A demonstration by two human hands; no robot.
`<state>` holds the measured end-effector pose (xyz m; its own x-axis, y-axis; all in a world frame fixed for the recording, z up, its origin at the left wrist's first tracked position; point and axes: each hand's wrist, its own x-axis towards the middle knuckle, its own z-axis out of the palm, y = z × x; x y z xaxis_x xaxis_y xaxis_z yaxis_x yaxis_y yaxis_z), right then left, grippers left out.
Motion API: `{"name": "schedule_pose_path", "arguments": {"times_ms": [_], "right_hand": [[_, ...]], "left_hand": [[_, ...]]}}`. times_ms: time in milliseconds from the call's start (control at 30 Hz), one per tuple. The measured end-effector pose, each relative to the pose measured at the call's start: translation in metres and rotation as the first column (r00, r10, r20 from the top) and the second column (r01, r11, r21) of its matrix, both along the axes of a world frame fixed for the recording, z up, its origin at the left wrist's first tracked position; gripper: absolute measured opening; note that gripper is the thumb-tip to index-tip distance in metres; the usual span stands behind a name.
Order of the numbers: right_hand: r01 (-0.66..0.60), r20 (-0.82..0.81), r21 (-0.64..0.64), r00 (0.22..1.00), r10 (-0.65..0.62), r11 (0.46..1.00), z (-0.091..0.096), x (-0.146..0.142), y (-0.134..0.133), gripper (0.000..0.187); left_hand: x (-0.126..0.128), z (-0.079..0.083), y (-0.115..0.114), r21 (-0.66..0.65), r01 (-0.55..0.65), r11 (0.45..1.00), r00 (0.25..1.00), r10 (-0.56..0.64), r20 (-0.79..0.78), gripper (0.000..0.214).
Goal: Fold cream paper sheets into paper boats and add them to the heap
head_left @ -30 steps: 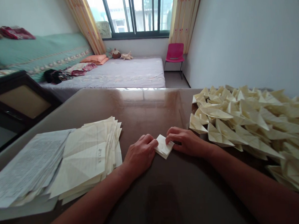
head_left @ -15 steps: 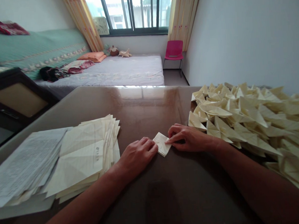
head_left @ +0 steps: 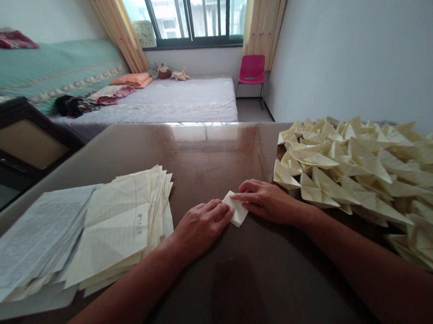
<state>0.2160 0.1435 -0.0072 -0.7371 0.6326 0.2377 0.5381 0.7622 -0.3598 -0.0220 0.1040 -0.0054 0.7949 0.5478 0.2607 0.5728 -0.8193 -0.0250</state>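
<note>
A small folded square of cream paper lies on the brown tabletop, turned cornerwise to me. From the left, my left hand holds its edge, with the fingers together and their tips on the paper. My right hand grips it from the right, the index finger stretched across the upper part and the thumb lower at the right edge. Both hands partly cover the square. Close by on the right is a large heap of folded paper pieces with pointed ends.
Left of my hands lie a stack of creased cream sheets and a stack of printed pages. Beyond the table are a bed, a pink chair and a window. A dark cabinet stands at the left.
My right index finger has moved up and left over the paper from its right corner. The left fingertips reach slightly further onto the square.
</note>
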Motion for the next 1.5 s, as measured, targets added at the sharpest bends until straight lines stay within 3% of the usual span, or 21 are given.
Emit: {"name": "schedule_pose_path", "arguments": {"times_ms": [167,400,533,700,800,933,1067,1233,1367,1500], "right_hand": [[0.065,0.176,0.123,0.980,-0.087,0.990,0.006,-0.007,-0.010,0.037],[0.153,0.214,0.188,0.958,-0.192,0.970,0.001,-0.016,-0.015,0.045],[0.099,0.165,0.113,0.979,-0.117,0.989,0.008,-0.007,-0.012,0.038],[-0.054,-0.043,-0.117,0.998,0.049,0.992,0.018,0.006,-0.004,0.029],[-0.053,-0.106,-0.204,0.994,0.031,0.978,0.015,0.006,-0.001,0.031],[0.003,-0.120,-0.251,0.992,-0.034,0.968,0.007,0.004,0.002,0.012],[-0.037,-0.145,-0.293,0.989,-0.007,0.955,0.005,0.005,0.005,0.015],[0.169,-0.082,-0.239,0.978,-0.193,0.956,0.000,-0.005,-0.001,0.016],[0.363,0.007,-0.137,0.931,-0.365,0.922,-0.005,-0.018,-0.008,0.021],[0.442,0.089,-0.028,0.895,-0.438,0.897,-0.004,-0.024,-0.010,0.026]], "left_hand": [[0.001,0.002,0.000,0.011,0.001,1.000,1.000,-0.001,0.019,0.025],[0.004,0.004,-0.001,0.005,-0.016,1.000,0.999,0.016,-0.047,0.027],[0.003,0.003,-0.001,-0.006,-0.011,1.000,1.000,0.011,-0.020,0.027],[0.002,0.000,0.003,-0.022,-0.043,0.999,0.997,0.044,0.066,0.026],[0.003,-0.002,0.005,-0.069,-0.088,0.994,0.985,0.097,0.139,0.024],[0.002,-0.004,0.008,-0.222,-0.119,0.968,0.959,0.170,0.226,0.023],[-0.003,-0.007,0.013,-0.344,-0.117,0.932,0.926,0.227,0.301,0.022],[-0.006,-0.009,0.015,-0.416,-0.146,0.898,0.884,0.307,0.352,0.020],[-0.001,-0.009,0.015,-0.445,-0.221,0.868,0.867,0.384,0.319,0.027],[0.004,-0.009,0.015,-0.420,-0.278,0.864,0.879,0.405,0.252,0.034]]}}
